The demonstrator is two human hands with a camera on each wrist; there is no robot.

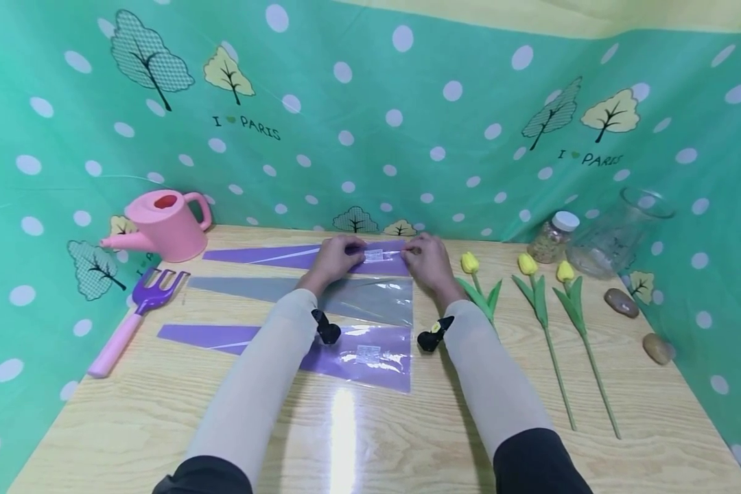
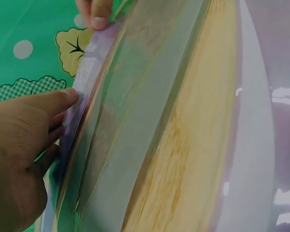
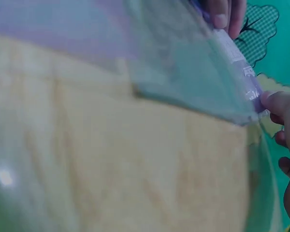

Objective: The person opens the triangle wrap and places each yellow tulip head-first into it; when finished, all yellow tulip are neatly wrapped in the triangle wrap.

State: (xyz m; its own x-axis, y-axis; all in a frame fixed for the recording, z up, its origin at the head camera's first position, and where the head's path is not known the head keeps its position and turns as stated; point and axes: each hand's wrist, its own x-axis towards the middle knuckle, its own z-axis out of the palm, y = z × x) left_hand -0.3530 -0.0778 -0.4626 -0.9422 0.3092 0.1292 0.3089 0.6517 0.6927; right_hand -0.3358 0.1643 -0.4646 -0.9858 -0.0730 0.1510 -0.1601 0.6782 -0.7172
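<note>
Both hands (image 1: 379, 261) on purple sleeve (image 1: 296, 256)

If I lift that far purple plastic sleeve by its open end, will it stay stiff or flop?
Probably flop: the purple sleeve looks like thin glossy film lying flat on the table. Likely slippery and very light too. The left hand and right hand are both at its wide end.

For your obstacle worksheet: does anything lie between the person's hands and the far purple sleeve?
Nothing visible does. The left hand and right hand already touch the far purple sleeve at its wide end.
</note>
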